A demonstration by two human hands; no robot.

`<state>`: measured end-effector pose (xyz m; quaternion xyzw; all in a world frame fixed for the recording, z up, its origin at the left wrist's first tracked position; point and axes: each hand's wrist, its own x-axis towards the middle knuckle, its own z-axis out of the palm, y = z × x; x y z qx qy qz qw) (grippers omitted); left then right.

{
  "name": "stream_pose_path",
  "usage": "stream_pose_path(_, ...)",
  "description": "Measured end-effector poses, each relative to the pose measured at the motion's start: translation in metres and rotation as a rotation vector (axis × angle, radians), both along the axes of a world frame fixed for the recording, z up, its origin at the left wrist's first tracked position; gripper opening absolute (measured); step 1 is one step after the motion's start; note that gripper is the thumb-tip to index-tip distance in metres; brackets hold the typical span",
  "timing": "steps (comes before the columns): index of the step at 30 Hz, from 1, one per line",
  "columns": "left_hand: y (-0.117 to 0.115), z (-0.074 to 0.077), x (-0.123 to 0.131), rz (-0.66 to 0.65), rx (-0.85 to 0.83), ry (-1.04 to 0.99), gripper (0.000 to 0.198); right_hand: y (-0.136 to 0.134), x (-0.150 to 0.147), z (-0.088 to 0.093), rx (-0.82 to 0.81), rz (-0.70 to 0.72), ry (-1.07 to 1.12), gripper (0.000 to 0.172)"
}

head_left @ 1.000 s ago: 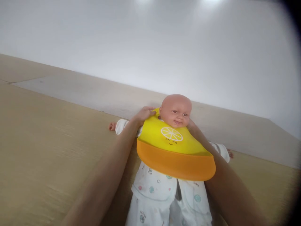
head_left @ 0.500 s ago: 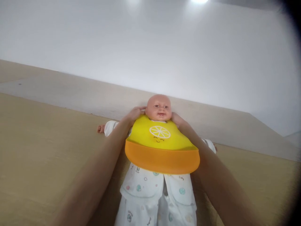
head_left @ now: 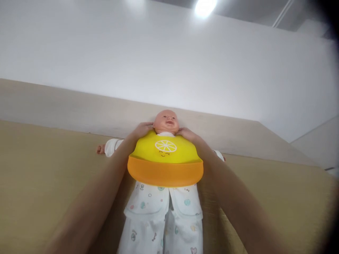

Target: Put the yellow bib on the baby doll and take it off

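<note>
A baby doll [head_left: 165,121] lies on its back with its arms spread. A bib [head_left: 182,144], yellow with a lemon slice and a smiling face, covers its chest, and its orange catch pocket [head_left: 165,172] hangs toward the belly. My left hand [head_left: 143,129] is closed on the bib's upper edge at the left side of the neck. On the other side my right hand [head_left: 186,134] pinches the bib's opposite edge, close under the cheek. Fingertips of both hands are partly hidden by the doll's head and neck. White printed clothes [head_left: 143,204] show below the bib.
The doll lies on a tan surface [head_left: 47,176] with a paler grey-beige strip [head_left: 227,130] behind its head. A white wall [head_left: 159,60] rises beyond, with a bright lamp [head_left: 206,7] above.
The view has shifted, so doll and hands sit farther left. The doll's head is tipped back more, showing its chin and the white collar. Both hands stay at the neck.
</note>
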<state>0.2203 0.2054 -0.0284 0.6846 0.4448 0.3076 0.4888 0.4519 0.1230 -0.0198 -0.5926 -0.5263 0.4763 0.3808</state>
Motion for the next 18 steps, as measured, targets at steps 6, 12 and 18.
stream_pose_path(6, -0.003, -0.001, -0.002, -0.016, 0.047, 0.016, 0.033, -0.019, -0.003, 0.009, 0.051, 0.047, 0.129, 0.025)
stream_pose_path(12, -0.016, 0.013, -0.015, 0.095, 0.024, 0.075, 0.029, -0.035, -0.006, 0.021, 0.131, -0.002, 0.105, 0.017)
stream_pose_path(18, -0.053, 0.038, -0.046, 0.146, 0.120, 0.131, 0.035, -0.053, -0.001, 0.025, 0.195, -0.015, 0.064, 0.015)
